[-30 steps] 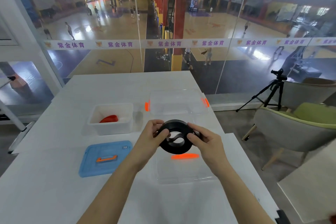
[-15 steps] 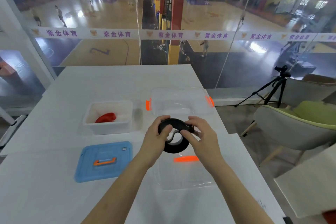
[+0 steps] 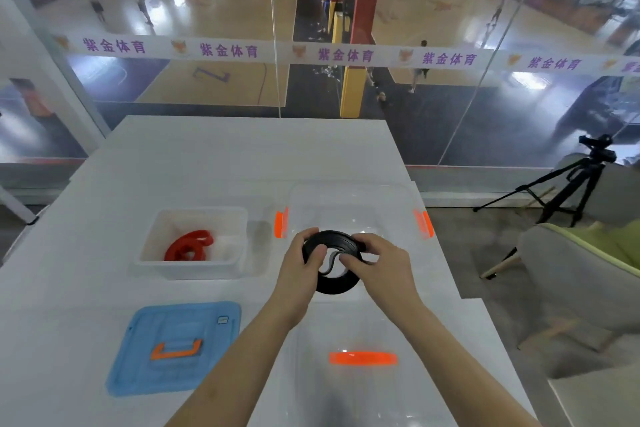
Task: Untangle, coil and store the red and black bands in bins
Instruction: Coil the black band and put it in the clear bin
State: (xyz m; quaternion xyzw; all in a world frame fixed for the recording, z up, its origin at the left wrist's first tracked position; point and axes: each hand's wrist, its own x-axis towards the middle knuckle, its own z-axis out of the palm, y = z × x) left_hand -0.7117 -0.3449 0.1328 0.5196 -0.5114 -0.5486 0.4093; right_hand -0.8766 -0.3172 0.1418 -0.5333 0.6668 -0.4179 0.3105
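We see both hands curled round the coiled black band point(image 3: 335, 288), held up over the near edge of the clear bin point(image 3: 349, 196), not inside it. Left hand point(image 3: 298, 267) grips the coil's left side, thumb hooked into the middle. Right hand point(image 3: 381, 270) grips the right side, thumb also tucked into the centre, fingers wrapped over the top. The hands sit close together, nearly touching across the coil.

The red band point(image 3: 188, 246) lies coiled in the white bin point(image 3: 187, 266), left of the clear bin on the white table point(image 3: 242, 156). The blue lid point(image 3: 138, 367) with its orange handle lies flat near the white bin; its small label is too small for us to read. The clear lid point(image 3: 363, 399) lies under the forearms and is hard to make out apart from its orange handle point(image 3: 362, 358).

The banner point(image 3: 343, 55) on the glass repeats 紫金体育 in purple. The band's loose end is hidden by the fingers. The tripod point(image 3: 571, 184) stands to the right
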